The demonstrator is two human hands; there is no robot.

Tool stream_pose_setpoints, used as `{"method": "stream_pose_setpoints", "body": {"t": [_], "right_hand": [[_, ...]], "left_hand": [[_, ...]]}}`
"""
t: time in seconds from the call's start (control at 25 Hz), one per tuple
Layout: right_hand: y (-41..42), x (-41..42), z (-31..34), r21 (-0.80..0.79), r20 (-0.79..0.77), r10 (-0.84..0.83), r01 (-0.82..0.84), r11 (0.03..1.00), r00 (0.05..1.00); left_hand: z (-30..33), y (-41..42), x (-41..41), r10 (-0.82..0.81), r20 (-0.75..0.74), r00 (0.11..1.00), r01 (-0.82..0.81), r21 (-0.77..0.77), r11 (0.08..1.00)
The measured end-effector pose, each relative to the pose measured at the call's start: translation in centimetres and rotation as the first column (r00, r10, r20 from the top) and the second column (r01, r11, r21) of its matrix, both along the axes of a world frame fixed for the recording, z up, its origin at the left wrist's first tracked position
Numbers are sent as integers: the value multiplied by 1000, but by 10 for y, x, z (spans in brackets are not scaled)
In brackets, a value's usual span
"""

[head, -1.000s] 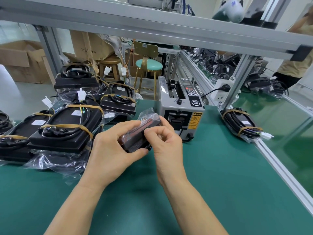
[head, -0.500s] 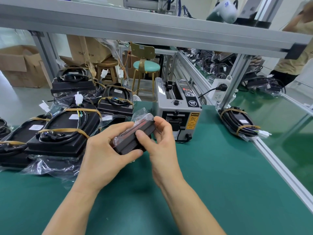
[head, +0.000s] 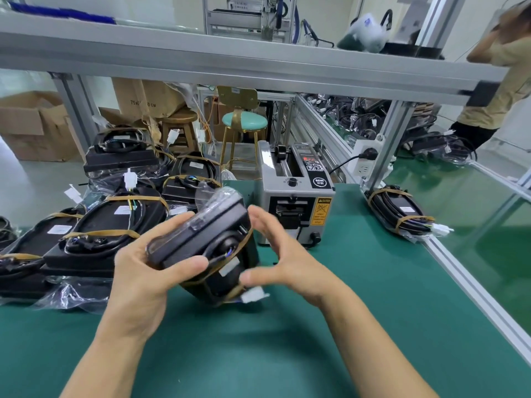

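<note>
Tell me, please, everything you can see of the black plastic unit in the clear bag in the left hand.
The black plastic unit in the clear bag is a flat casing with black cable coiled on it under tan bands and a white connector at its lower end. It tilts over the green mat. The left hand grips its left edge; the open right hand is beside it, contact unclear.

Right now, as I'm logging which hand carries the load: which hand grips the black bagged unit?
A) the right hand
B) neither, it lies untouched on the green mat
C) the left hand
C: the left hand curls round the black bagged unit with its thumb across the front, while the right hand is spread open beside it.
</note>
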State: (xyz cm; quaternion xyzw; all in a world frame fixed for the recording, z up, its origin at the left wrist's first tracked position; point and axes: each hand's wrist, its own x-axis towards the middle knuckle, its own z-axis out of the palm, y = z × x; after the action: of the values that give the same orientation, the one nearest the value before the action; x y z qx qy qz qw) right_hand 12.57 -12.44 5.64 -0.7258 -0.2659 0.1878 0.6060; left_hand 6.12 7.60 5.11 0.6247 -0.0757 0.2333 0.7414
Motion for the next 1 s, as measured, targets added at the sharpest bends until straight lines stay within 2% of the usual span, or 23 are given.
{"method": "stream_pose_setpoints", "body": {"t": [0.04, 0.12, 0.16, 0.24, 0.32, 0.44, 0.52, 0.56, 0.64, 0.76, 0.88, 1.0], "right_hand": [[-2, 1, -2, -51, 52, 40, -37, 998, 998], [-4, 1, 0, -78, 88, -12, 19, 997, 996], [-6, 1, 1, -71, 89, -53, 59, 996, 995], [-12, 0, 3, -83, 108, -116, 125, 989, 987], [-17, 1, 8, -148, 191, -156, 185, 971, 969], [-10, -1, 22, -341, 514, -123, 334, 879, 849], [-1, 0, 29, -447, 696, 31, 399, 801, 717], [3, 0, 31, -480, 730, 98, 406, 777, 677], [11, 0, 32, -497, 740, 134, 401, 770, 659], [17, 1, 30, -488, 719, 120, 373, 789, 685], [20, 2, 24, -519, 696, 170, 325, 791, 698], [18, 5, 17, -537, 682, 196, 300, 788, 705]], "left_hand": [[-4, -2, 0, -47, 4, 999, 47, -93, 995], [-8, -4, 0, -120, 11, 993, 120, -159, 980], [-8, -3, 0, -125, 18, 992, 126, -124, 984], [-8, 2, -1, -73, 24, 997, 71, 85, 994], [-11, 6, -3, -52, -19, 998, 55, 255, 965], [-15, 10, -10, -55, -180, 982, 103, 270, 957], [-14, 12, -15, -14, -262, 965, 103, 330, 938], [-12, 12, -16, 14, -263, 965, 89, 374, 923], [-6, 11, -16, -4, -220, 976, 89, 379, 921], [-3, 10, -15, -77, -202, 976, 131, 266, 955], [-11, 14, -13, -88, -212, 973, 144, 268, 952], [-20, 22, -13, -218, -189, 957, 241, 107, 965]]}}
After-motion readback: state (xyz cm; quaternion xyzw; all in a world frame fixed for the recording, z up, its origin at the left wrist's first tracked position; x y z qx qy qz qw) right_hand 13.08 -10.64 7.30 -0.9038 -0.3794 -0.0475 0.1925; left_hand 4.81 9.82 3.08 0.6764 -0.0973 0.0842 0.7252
